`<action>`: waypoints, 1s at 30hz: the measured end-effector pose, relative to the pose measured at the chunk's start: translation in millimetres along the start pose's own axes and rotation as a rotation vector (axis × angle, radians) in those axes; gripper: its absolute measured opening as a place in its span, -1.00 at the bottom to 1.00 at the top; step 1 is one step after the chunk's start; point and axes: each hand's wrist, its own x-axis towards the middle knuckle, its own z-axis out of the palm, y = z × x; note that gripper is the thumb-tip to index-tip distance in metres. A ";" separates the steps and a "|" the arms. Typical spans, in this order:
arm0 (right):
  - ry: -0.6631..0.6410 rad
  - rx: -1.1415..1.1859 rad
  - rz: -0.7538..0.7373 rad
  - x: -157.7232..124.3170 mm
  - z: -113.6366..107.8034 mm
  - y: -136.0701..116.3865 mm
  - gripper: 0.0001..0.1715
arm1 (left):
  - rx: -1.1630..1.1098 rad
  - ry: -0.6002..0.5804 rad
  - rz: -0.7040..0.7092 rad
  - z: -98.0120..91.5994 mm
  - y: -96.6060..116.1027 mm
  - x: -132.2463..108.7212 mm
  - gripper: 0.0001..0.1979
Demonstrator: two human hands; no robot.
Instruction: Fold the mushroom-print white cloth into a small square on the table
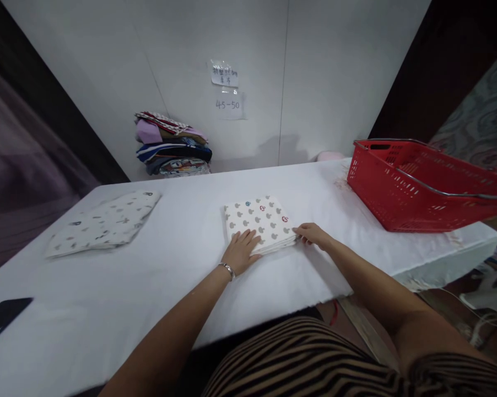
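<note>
A folded white cloth (259, 218) printed with grey mouse-head shapes and a few red and blue ones lies in front of me, its layers showing along the near edge. My left hand (241, 251) rests flat on its near left corner, fingers spread. At the near right corner, my right hand (312, 234) pinches the cloth's edge between thumb and fingers. A second folded white cloth (108, 223) with small dark prints lies apart on the left of the table.
A red plastic basket (397, 190) with metal handles stands on the white-covered table (182, 275) at the right. Several folded fabrics (172, 146) are stacked by the back wall. A dark phone-like object (4, 317) lies at the left edge. Paper signs (227, 105) hang on the wall.
</note>
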 end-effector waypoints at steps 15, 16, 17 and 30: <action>-0.080 -0.019 0.027 4.9 -3.0 2.9 -0.68 | -0.181 0.046 -0.072 -13.7 11.6 -3.5 -0.47; -0.086 -0.009 0.027 5.4 -3.3 1.8 -0.68 | -0.191 0.053 -0.082 -14.3 12.0 -3.6 -0.46; -0.089 0.005 0.022 5.9 -3.8 0.7 -0.68 | -0.200 0.059 -0.089 -14.8 12.4 -3.6 -0.45; -0.190 -0.086 0.114 4.4 -6.3 -3.8 -0.67 | -0.157 0.010 -0.075 -21.6 17.3 -6.2 -0.44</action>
